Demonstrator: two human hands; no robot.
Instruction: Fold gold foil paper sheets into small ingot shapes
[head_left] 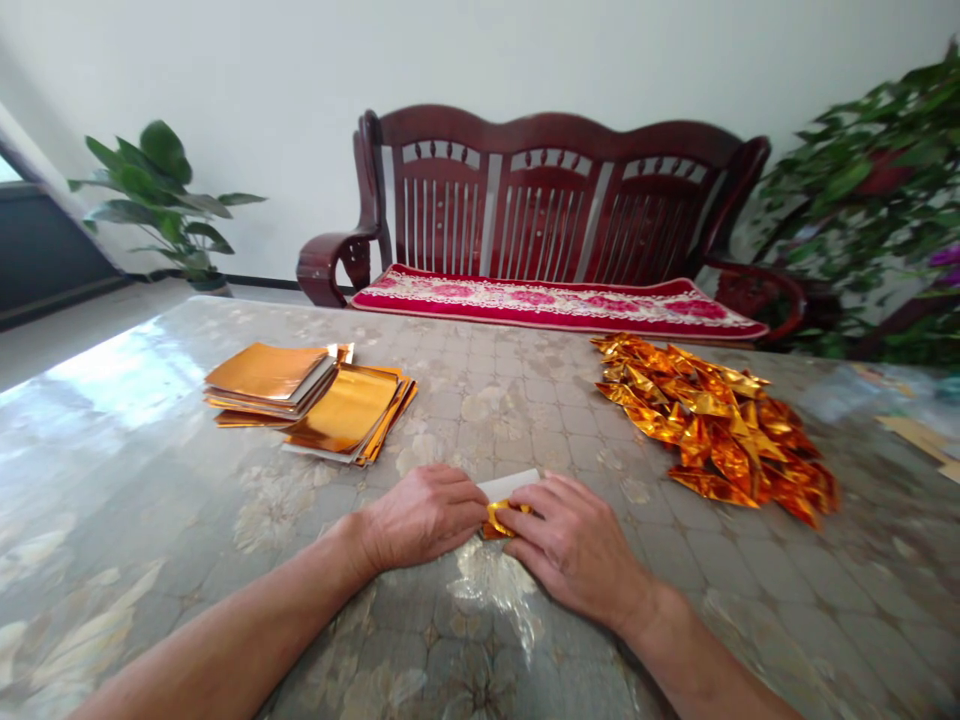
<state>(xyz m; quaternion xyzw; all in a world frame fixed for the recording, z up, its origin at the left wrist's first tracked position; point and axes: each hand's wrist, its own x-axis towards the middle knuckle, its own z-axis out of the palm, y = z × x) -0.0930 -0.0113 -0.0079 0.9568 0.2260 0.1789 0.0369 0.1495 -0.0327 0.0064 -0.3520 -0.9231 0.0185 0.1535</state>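
Between my two hands, low over the table, is a sheet of gold foil paper (496, 518), partly rolled or folded, its pale back showing along the far edge. My left hand (429, 513) grips its left end with the fingers bent together. On the other end, my right hand (576, 540) presses with thumb and fingers closed around it. Beyond my left hand lie two stacks of flat gold foil sheets (346, 408). A heap of folded gold foil pieces (720, 425) with pointed ends sits to the far right. My fingers hide much of the held sheet.
The table (480, 400) has a glossy flower-patterned cover. Clear plastic wrapping (862, 390) and a tan card piece (919, 440) lie at its right side. Past the far edge stands a dark wooden bench (555, 130) with a red cushion. Potted plants flank the bench.
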